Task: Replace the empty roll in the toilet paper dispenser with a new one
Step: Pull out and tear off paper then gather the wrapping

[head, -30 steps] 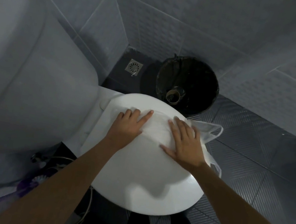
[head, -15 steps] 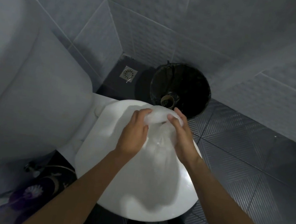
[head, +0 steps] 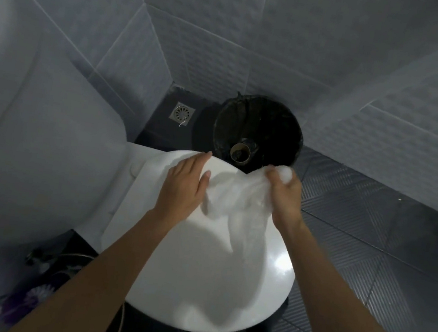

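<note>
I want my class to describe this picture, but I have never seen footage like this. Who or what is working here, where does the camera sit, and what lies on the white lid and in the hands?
No machine here: a person works with two bare hands. The single camera is worn on the head, so it looks down along both forearms. Below them is a closed white oval toilet lid. On it lies a thin white plastic bag. The right hand grips a bunched end of it; the left hand lies with straight fingers on the lid, at the bag's other edge. Behind the toilet stands a round black bin with a brown cardboard tube inside, probably the empty roll. No new roll or dispenser is in view.
</note>
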### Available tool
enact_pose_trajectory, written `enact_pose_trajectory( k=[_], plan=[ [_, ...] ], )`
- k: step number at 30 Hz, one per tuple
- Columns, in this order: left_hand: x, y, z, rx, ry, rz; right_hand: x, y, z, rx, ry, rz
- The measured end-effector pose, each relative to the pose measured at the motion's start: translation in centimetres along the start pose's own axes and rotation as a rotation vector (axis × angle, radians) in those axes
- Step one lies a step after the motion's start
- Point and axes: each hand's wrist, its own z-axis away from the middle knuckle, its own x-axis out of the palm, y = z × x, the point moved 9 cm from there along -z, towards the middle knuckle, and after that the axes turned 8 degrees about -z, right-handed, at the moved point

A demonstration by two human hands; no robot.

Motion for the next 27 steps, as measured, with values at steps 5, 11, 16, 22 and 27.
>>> enact_pose_trajectory(
  k=[5, 11, 16, 22, 27],
  plan=[
    [2.7, -1.9, -2.6, -0.004, -0.019, -0.222, 0.8, -4.0, -1.3, -0.287, -0.028, 0.126],
    [4.1, -2.9, -2.7, 0.002, 0.056, -0.295, -0.5, -7.9, -1.2, -0.497, 0.26, -0.043],
    [4.0, -2.8, -2.8, -0.002, 0.048, -0.299, 0.8, -7.4, 0.9, -0.668, 0.214, 0.056],
    [3.9, -2.8, -2.8, -0.024, 0.048, -0.309, 1.7, 1.5, 1.7, -0.449, 0.047, 0.344],
    [3.8, -2.8, -2.8, -0.022, 0.052, -0.318, 1.4, 2.9, 1.4, -0.518, 0.178, 0.833]
  ],
)
